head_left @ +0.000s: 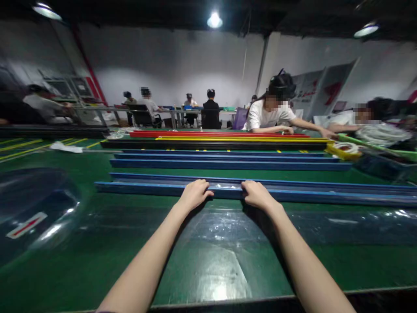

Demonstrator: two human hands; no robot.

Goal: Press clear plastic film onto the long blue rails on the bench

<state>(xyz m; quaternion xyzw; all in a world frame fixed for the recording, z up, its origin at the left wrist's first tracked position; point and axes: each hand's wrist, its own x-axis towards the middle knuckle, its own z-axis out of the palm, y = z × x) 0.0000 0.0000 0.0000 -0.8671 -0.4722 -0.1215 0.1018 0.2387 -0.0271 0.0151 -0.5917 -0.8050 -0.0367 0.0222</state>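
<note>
A long blue channel-shaped strip (146, 188) lies crosswise on the green tabletop (97, 243). My left hand (195, 193) grips it near the middle, fingers curled over into the channel and thumb along the near wall. A short way to the right, my right hand (257, 194) holds the same strip, with its fingers bent over the near edge. Between the hands the inside of the channel shines. Nearer to me, a clear plastic sheet (221, 226) lies flat across the table and reflects the lamps.
Beyond lie more blue strips (228, 164), a black strip (130, 144), a yellow strip (244, 139) and a red strip (195, 134). Clear plastic with a red arrow label (26, 225) bulges at left. Across the table, a person (270, 113) reaches right towards coiled white tubing (381, 134).
</note>
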